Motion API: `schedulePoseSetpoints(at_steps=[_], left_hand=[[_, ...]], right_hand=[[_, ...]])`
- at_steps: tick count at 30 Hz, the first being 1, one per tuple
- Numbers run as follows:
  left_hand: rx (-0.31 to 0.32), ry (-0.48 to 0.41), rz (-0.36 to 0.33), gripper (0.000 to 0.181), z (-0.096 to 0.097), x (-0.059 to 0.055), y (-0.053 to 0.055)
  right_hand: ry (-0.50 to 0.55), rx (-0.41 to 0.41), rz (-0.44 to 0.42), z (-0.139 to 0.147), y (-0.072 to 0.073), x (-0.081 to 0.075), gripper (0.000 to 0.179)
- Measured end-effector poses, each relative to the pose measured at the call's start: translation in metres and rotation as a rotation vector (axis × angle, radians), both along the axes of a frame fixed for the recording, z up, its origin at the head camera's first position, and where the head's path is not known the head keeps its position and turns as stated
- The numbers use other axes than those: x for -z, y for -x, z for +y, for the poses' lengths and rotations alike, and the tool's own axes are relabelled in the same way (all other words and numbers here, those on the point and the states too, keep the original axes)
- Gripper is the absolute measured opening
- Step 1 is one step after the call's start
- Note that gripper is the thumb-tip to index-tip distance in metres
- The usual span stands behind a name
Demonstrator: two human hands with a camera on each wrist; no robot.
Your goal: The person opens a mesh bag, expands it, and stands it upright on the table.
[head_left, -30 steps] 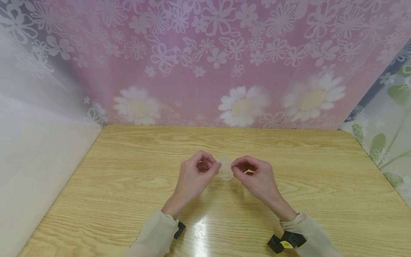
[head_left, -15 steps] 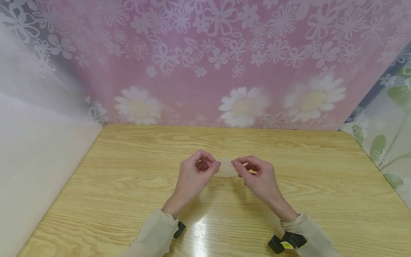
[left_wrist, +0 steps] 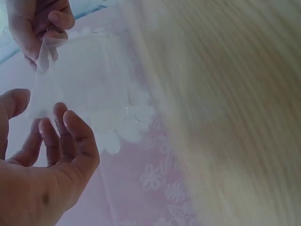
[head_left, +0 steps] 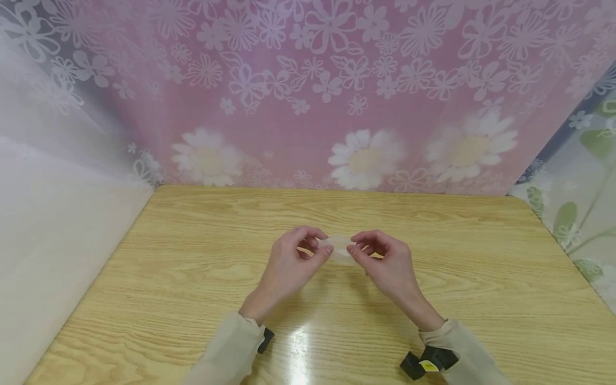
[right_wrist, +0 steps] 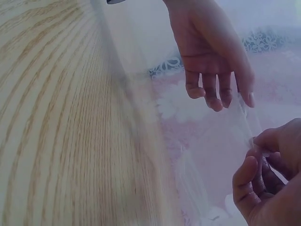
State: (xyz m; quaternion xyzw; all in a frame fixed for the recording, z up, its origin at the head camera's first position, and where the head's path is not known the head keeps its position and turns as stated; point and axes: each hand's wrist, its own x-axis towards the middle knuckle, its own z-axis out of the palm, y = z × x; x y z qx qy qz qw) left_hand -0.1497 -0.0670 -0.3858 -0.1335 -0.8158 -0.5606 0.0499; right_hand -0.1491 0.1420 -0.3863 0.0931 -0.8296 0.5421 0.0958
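A small clear plastic bag is stretched between both hands, raised above the table, with its mouth apparently spread at the top. My left hand holds one side of its rim between thumb and fingers, which look slightly parted. On the opposite side, my right hand pinches the rim. Seen from the left wrist, the see-through bag hangs as a flat sheet with a pointed fold near the right hand. The right wrist view shows its film running between the two hands. I see nothing inside it.
Below the hands lies a wood-grain table with a bright light reflection near its front. A pink flowered curtain hangs behind it, and a pale curtain borders the left side. Black wrist cameras sit by the sleeves.
The bag's mouth has gone from pressed flat to spread wider. The left fingers and thumb have parted slightly, and the right fingers have shifted a little along the rim.
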Motion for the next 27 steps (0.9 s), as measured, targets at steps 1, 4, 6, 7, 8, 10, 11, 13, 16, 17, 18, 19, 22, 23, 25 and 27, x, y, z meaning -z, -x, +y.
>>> schedulePoseSetpoints(at_steps=[1, 4, 6, 7, 8, 10, 11, 13, 16, 17, 18, 19, 22, 23, 25, 27], left_hand=[[0.003, 0.022, -0.001, 0.017, -0.001, -0.001, 0.000], [0.017, 0.078, 0.006, 0.019, -0.004, -0.003, 0.000], [0.031, 0.093, 0.017, 0.018, -0.005, -0.003, 0.000], [0.034, 0.099, 0.029, 0.017, -0.005, -0.003, 0.000], [0.035, 0.104, 0.039, 0.016, -0.004, -0.003, 0.000], [0.027, 0.099, 0.053, 0.012, -0.002, -0.002, 0.000], [0.019, 0.094, 0.060, 0.009, -0.001, -0.002, 0.000], [-0.005, 0.077, 0.069, 0.005, 0.001, -0.001, 0.000], [-0.045, 0.045, 0.071, 0.005, 0.004, 0.001, 0.000], [-0.056, 0.034, 0.072, 0.008, 0.005, 0.002, -0.001], [-0.067, 0.024, 0.072, 0.010, 0.006, 0.002, -0.001], [-0.075, 0.016, 0.073, 0.011, 0.007, 0.002, -0.001], [-0.086, 0.001, 0.079, 0.013, 0.008, 0.002, -0.001], [-0.087, -0.004, 0.082, 0.013, 0.009, 0.003, 0.000], [-0.095, -0.014, 0.078, 0.013, 0.010, 0.003, 0.000], [-0.110, -0.010, 0.055, 0.014, 0.011, 0.004, 0.000]], right_hand=[[0.005, -0.001, -0.005, 0.000, 0.000, 0.000, 0.013], [0.017, -0.007, -0.018, 0.001, 0.000, 0.000, 0.012], [0.022, -0.015, -0.020, 0.001, 0.000, 0.000, 0.011], [0.024, -0.020, -0.020, 0.001, 0.000, 0.000, 0.010], [0.025, -0.024, -0.020, 0.001, 0.000, 0.000, 0.010], [0.026, -0.027, -0.017, 0.000, -0.001, 0.001, 0.011], [0.021, -0.024, -0.013, 0.000, -0.001, 0.001, 0.012], [0.003, -0.009, -0.008, -0.001, -0.001, 0.002, 0.015], [-0.037, 0.024, -0.005, -0.001, -0.001, 0.003, 0.018], [-0.056, 0.033, -0.007, -0.002, -0.001, 0.003, 0.018], [-0.072, 0.041, -0.013, -0.002, -0.001, 0.003, 0.017], [-0.089, 0.045, -0.018, -0.002, -0.002, 0.003, 0.016], [-0.127, 0.049, -0.020, -0.002, -0.002, 0.003, 0.013], [-0.136, 0.049, -0.017, -0.003, -0.003, 0.003, 0.011], [-0.136, 0.049, -0.016, -0.004, -0.003, 0.003, 0.010], [-0.118, 0.054, -0.013, -0.004, -0.003, 0.003, 0.008]])
